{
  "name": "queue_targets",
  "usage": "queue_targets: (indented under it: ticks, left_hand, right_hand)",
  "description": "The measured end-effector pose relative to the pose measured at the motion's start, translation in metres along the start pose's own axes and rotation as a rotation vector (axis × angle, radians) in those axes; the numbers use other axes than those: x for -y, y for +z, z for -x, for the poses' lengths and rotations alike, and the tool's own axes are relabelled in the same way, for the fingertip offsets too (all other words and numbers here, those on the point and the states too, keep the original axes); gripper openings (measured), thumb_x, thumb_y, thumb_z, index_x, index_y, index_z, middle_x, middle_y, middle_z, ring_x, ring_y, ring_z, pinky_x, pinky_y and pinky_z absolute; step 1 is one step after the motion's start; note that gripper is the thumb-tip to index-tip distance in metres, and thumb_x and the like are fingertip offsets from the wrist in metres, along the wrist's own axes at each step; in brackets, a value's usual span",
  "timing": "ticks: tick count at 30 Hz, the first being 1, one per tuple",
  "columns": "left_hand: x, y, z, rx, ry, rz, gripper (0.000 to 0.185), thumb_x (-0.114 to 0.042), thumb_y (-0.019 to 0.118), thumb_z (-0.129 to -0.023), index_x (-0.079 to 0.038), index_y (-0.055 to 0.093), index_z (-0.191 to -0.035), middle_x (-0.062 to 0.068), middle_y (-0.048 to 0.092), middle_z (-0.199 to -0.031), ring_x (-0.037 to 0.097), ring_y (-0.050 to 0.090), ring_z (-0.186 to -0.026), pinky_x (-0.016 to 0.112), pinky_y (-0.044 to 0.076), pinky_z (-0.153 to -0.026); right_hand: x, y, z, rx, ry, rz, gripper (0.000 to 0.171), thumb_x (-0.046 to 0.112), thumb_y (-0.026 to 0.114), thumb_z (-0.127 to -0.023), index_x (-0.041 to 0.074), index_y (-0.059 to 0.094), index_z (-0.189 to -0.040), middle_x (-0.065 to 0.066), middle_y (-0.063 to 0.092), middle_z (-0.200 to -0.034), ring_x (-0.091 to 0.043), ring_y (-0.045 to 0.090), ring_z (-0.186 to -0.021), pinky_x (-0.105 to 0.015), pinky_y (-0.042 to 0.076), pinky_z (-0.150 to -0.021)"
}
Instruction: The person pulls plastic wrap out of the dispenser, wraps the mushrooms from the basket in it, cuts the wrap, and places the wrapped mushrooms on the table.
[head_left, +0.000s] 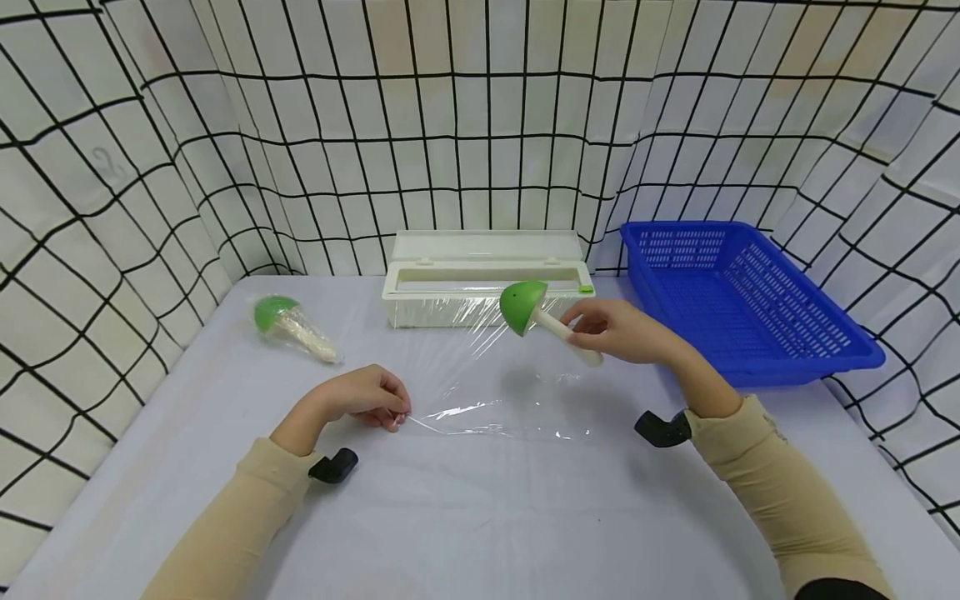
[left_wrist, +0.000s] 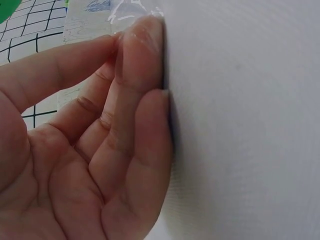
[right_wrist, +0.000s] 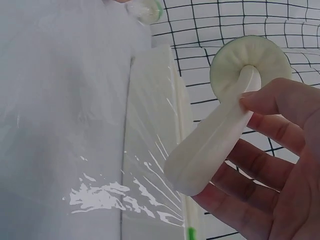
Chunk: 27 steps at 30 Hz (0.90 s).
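Observation:
My right hand (head_left: 618,331) pinches the white stem of a toy mushroom with a green cap (head_left: 522,307), held up over a sheet of clear plastic wrap (head_left: 480,400). In the right wrist view the pale underside of the mushroom's cap (right_wrist: 250,67) shows, with thumb and fingers round the stem (right_wrist: 210,140). My left hand (head_left: 365,397) pinches a corner of the wrap close to the table; the left wrist view shows thumb and forefinger meeting on the film (left_wrist: 132,22). The sheet stretches from the white wrap dispenser (head_left: 487,312), whose lid stands raised.
A second green-capped mushroom (head_left: 294,327), wrapped in film, lies at the left of the white-covered table (head_left: 480,525). At the back right stands a blue plastic basket (head_left: 757,371). Black wire grid panels (head_left: 487,133) enclose the back and sides.

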<state>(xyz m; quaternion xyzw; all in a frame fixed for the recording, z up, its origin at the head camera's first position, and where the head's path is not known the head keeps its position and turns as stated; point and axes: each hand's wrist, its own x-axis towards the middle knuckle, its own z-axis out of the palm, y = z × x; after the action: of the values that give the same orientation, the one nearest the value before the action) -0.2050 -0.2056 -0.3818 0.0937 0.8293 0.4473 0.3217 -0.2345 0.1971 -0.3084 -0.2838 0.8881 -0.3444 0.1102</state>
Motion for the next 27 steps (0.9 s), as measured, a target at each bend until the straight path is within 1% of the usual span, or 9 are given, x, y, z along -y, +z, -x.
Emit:
queue_targets:
  ticks: [3,6,9,11,14,18,22,27]
  left_hand:
    - [-0.001,0.0,0.002,-0.001,-0.002,0.0,0.011,-0.005,0.063,-0.093,0.002,0.072,-0.093,0.001,0.067,-0.075,0.009,0.063,-0.066,0.02,0.049,-0.059]
    - [-0.002,-0.001,0.004,-0.001,0.001,0.0,0.012,-0.006,0.063,-0.094,0.003,0.071,-0.093,0.0,0.067,-0.074,0.009,0.063,-0.066,0.021,0.049,-0.059]
    - [-0.002,-0.001,0.004,0.001,0.007,-0.002,0.012,-0.007,0.063,-0.094,0.002,0.071,-0.094,0.0,0.067,-0.074,0.009,0.063,-0.066,0.021,0.049,-0.059]
    - [-0.001,0.0,0.002,0.003,0.005,-0.002,0.012,-0.007,0.064,-0.094,0.002,0.072,-0.093,0.0,0.067,-0.074,0.009,0.063,-0.066,0.021,0.048,-0.059]
    - [-0.001,0.0,0.0,0.006,0.006,0.001,0.012,-0.006,0.064,-0.094,0.003,0.072,-0.093,0.0,0.066,-0.074,0.009,0.063,-0.066,0.021,0.048,-0.059]
    - [0.0,0.0,-0.002,0.006,0.003,0.001,0.011,-0.006,0.064,-0.093,0.002,0.072,-0.093,0.001,0.066,-0.074,0.009,0.063,-0.066,0.021,0.049,-0.059]
    - [0.001,0.0,-0.002,0.001,-0.008,-0.001,0.011,-0.006,0.064,-0.093,0.002,0.072,-0.093,0.001,0.067,-0.075,0.009,0.063,-0.066,0.021,0.049,-0.059]
    - [0.001,0.0,-0.001,-0.003,-0.007,0.001,0.011,-0.006,0.064,-0.094,0.002,0.072,-0.093,0.0,0.067,-0.075,0.009,0.064,-0.067,0.021,0.048,-0.06]
  right_hand:
    - [0.0,0.009,-0.009,0.021,-0.015,-0.03,0.022,0.01,0.067,-0.099,0.002,0.067,-0.119,-0.012,0.072,-0.103,-0.026,0.067,-0.091,-0.038,0.056,-0.075]
    - [0.0,0.017,-0.017,0.041,0.006,-0.047,0.022,0.012,0.068,-0.099,0.004,0.068,-0.119,-0.012,0.072,-0.107,-0.026,0.068,-0.091,-0.043,0.058,-0.077]
    - [0.001,0.024,-0.024,0.06,0.024,-0.044,0.023,0.012,0.067,-0.099,0.005,0.068,-0.12,-0.011,0.072,-0.107,-0.024,0.067,-0.087,-0.048,0.059,-0.077]
    - [0.001,0.028,-0.028,0.073,0.021,-0.034,0.023,0.012,0.067,-0.1,0.004,0.068,-0.121,-0.011,0.072,-0.106,-0.023,0.067,-0.084,-0.046,0.059,-0.074]
    - [0.003,0.035,-0.034,0.091,0.013,-0.013,0.024,0.013,0.066,-0.1,0.004,0.068,-0.123,-0.01,0.072,-0.106,-0.022,0.066,-0.084,-0.043,0.059,-0.074]
    - [0.005,0.045,-0.042,0.112,0.013,0.001,0.025,0.013,0.066,-0.101,0.006,0.069,-0.124,-0.01,0.072,-0.108,-0.024,0.066,-0.09,-0.04,0.059,-0.079]
    - [0.003,0.058,-0.051,0.124,-0.011,0.024,0.024,0.014,0.065,-0.101,0.007,0.069,-0.125,-0.008,0.072,-0.108,-0.024,0.067,-0.095,-0.037,0.057,-0.08]
    - [0.002,0.072,-0.058,0.166,-0.041,0.051,0.021,0.013,0.065,-0.102,0.01,0.072,-0.121,-0.006,0.073,-0.11,-0.022,0.067,-0.099,-0.034,0.056,-0.082]
